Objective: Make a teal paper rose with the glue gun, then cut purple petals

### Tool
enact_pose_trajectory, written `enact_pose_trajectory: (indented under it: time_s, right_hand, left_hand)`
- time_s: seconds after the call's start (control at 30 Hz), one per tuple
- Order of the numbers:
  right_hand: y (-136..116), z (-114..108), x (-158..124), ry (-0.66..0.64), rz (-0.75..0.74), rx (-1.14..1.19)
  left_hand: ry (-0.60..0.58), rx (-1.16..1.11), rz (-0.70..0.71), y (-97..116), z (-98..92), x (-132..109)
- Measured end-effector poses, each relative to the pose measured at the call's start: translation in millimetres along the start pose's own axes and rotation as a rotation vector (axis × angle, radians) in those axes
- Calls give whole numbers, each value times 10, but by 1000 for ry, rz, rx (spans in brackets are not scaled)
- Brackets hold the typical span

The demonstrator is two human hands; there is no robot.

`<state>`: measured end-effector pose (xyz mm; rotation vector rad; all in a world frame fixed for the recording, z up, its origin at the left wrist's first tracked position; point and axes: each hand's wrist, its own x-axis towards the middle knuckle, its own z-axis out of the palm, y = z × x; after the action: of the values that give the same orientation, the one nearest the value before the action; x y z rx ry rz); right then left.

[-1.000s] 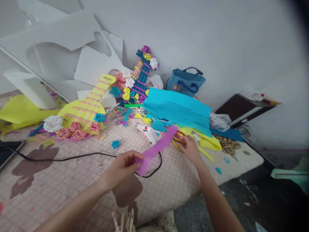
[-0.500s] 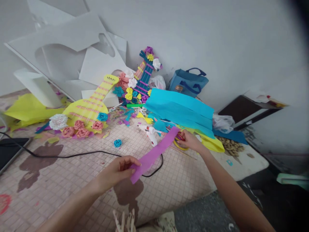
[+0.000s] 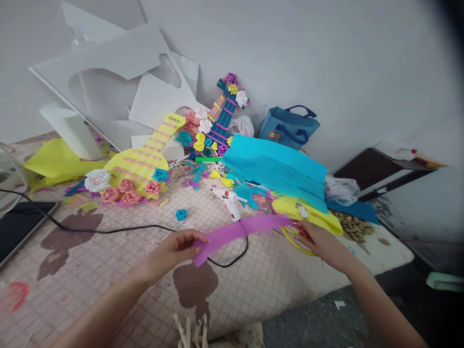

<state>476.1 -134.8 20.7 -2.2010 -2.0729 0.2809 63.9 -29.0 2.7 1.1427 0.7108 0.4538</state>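
Note:
A purple paper strip (image 3: pixel 242 233) stretches between both hands above the table. My left hand (image 3: pixel 183 249) pinches its left end between thumb and fingers. At the other end, my right hand (image 3: pixel 313 238) is closed on scissors with yellow and red handles (image 3: pixel 297 242), next to the strip's tip; how the fingers hold the strip there is hidden. A white glue gun (image 3: pixel 231 203) lies just behind the strip, its black cable passing under it. Left of the glue gun sits a small blue paper flower (image 3: pixel 181 214).
A yellow paper guitar with flowers (image 3: pixel 141 162) and a blue one (image 3: pixel 223 118) stand behind. Turquoise paper (image 3: pixel 275 169), yellow paper (image 3: pixel 315 215), peanuts (image 3: pixel 351 227) and a blue bag (image 3: pixel 288 126) lie right. A dark tablet (image 3: pixel 25 222) is at left.
My right hand has moved right and toward me with the scissors. The purple strip now runs flatter and more sideways. My left hand keeps its pinch; the view has shifted slightly.

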Motion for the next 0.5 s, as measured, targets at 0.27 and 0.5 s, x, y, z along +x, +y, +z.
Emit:
enact_pose_trajectory:
  time_s: [0.27, 0.5]
  right_hand:
    - [178, -41, -322, 51, 36, -3]
    - [-5, -104, -409, 208, 202, 143]
  left_hand:
    - [95, 28, 102, 64, -142, -41]
    - [126, 168, 56, 75, -448, -213]
